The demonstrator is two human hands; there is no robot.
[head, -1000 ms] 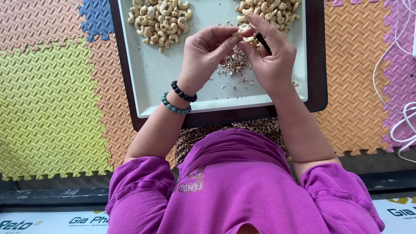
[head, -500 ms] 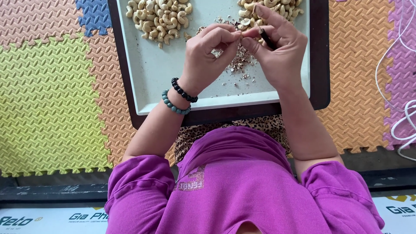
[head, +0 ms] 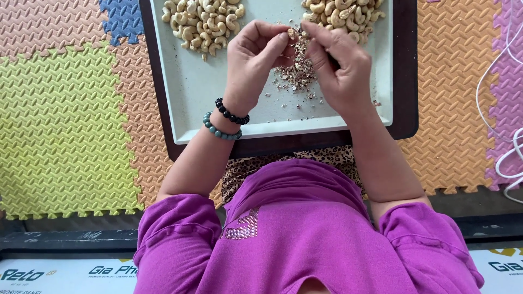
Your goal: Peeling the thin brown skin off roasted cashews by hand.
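Observation:
My left hand [head: 253, 60] pinches a cashew nut [head: 292, 34] at its fingertips above a pale tray [head: 190, 92]. My right hand [head: 340, 73] meets it from the right, fingers on the same nut, with a small dark tool [head: 333, 62] tucked in its grip. Under the hands lies a heap of brown skin flakes [head: 297, 76]. One pile of cashews [head: 204, 22] sits at the tray's far left, another pile [head: 343, 13] at the far right. Black and green bead bracelets [head: 226, 122] ring my left wrist.
The tray rests on a dark brown board [head: 406, 81]. Around it lie coloured foam puzzle mats [head: 65, 125] in yellow, orange, blue and pink. White cables [head: 509, 141] curl on the mat at the right edge.
Both hands stayed together over the flake heap, shifting slightly toward the tray's far side while the fingers worked the nut. More flakes lie on the tray.

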